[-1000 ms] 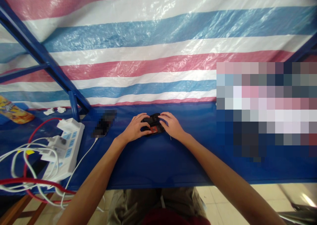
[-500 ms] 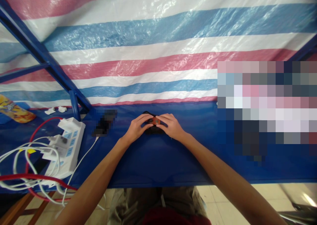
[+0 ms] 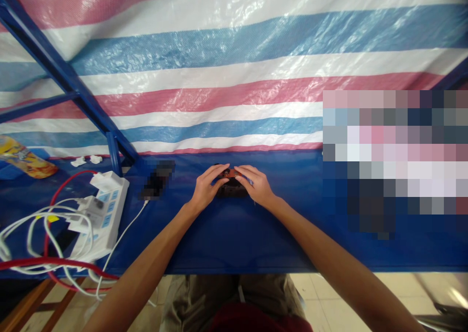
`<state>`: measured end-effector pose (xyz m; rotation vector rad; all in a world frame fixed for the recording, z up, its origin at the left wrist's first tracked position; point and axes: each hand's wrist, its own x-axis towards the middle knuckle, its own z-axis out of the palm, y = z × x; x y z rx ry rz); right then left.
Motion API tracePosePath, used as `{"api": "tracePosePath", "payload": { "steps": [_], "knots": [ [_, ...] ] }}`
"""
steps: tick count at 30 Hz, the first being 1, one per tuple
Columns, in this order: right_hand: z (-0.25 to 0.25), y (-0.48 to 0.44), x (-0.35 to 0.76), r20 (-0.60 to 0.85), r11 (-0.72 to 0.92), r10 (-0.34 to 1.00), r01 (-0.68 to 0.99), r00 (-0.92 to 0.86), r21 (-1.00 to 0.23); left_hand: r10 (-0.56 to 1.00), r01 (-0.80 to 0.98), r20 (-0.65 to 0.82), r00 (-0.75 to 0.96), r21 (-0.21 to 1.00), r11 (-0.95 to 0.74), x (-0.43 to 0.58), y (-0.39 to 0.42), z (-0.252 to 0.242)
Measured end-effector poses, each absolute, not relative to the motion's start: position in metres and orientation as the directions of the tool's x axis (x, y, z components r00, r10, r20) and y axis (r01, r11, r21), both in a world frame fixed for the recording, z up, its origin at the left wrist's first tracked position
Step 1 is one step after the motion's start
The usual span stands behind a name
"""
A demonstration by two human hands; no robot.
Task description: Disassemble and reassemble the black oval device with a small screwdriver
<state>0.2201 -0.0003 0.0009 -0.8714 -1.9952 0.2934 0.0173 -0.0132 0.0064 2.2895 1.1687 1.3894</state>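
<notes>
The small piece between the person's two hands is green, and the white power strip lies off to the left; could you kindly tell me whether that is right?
Not quite: the head view shows the small piece between the left hand and right hand is orange, not green. The white power strip does lie off to the left.

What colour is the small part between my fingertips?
The small part is mostly orange; head view.

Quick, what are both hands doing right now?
Left hand: closed on the left end of the orange piece.
Right hand: closed on its right end; whether it also grips the blue item is unclear.
</notes>
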Motion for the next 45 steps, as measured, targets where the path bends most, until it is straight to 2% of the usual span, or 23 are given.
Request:
{"api": "tracePosePath", "payload": {
  "steps": [3,7,10,12,14,16,20,22,24,26,29,31,36,40,45],
  "knots": [
    [0.005,-0.003,0.218,0.593,0.685,0.728,0.404,-0.344,-0.606,0.761,0.52,0.624,0.178,0.597,-0.611,0.017,-0.012,0.004],
    [0.009,-0.006,0.217,0.411,0.506,0.854,0.32,-0.32,-0.801,0.813,0.469,0.57,0.12,0.689,-0.552,0.017,-0.011,0.001],
    [0.009,-0.006,0.216,0.336,0.403,0.901,0.249,-0.274,-0.881,0.81,0.342,0.559,0.176,0.737,-0.583,0.018,-0.011,0.001],
    [0.008,-0.004,0.216,0.304,0.367,0.914,0.226,-0.269,-0.902,0.795,0.319,0.564,0.225,0.728,-0.607,0.018,-0.011,0.002],
    [0.006,-0.003,0.216,0.302,0.364,0.914,0.218,-0.27,-0.906,0.788,0.358,0.569,0.233,0.704,-0.614,0.018,-0.01,0.002],
    [0.005,-0.003,0.216,0.364,0.424,0.894,0.232,-0.263,-0.875,0.792,0.385,0.574,0.206,0.697,-0.605,0.017,-0.01,0.003],
    [0.005,-0.003,0.217,0.57,0.644,0.764,0.293,-0.303,-0.707,0.813,0.369,0.557,0.166,0.73,-0.575,0.014,-0.008,0.002],
    [0.006,-0.004,0.218,0.612,0.683,0.731,0.339,-0.303,-0.647,0.836,0.369,0.519,0.18,0.752,-0.547,0.013,-0.008,0.001],
    [0.007,-0.005,0.218,0.591,0.648,0.76,0.38,-0.269,-0.66,0.852,0.359,0.48,0.21,0.772,-0.524,0.014,-0.009,-0.001],
    [0.008,-0.005,0.217,0.512,0.57,0.821,0.362,-0.251,-0.737,0.85,0.35,0.475,0.229,0.774,-0.527,0.015,-0.01,-0.001],
    [0.007,-0.006,0.217,0.378,0.45,0.881,0.261,-0.284,-0.854,0.81,0.425,0.533,0.246,0.692,-0.584,0.015,-0.011,0.002],
    [0.006,-0.005,0.217,0.352,0.429,0.886,0.248,-0.301,-0.869,0.767,0.479,0.569,0.298,0.606,-0.635,0.012,-0.011,0.006],
    [0.006,-0.003,0.219,0.446,0.497,0.868,0.373,-0.22,-0.783,0.709,0.548,0.601,0.368,0.476,-0.688,-0.003,-0.005,0.014],
    [0.005,0.0,0.221,0.476,0.509,0.858,0.44,-0.192,-0.74,0.735,0.625,0.509,0.449,0.409,-0.665,-0.015,0.001,0.015],
    [-0.001,0.004,0.222,0.481,0.514,0.85,0.534,-0.215,-0.671,0.708,0.629,0.407,0.577,0.332,-0.703,-0.016,0.002,0.01]
  ]
}}
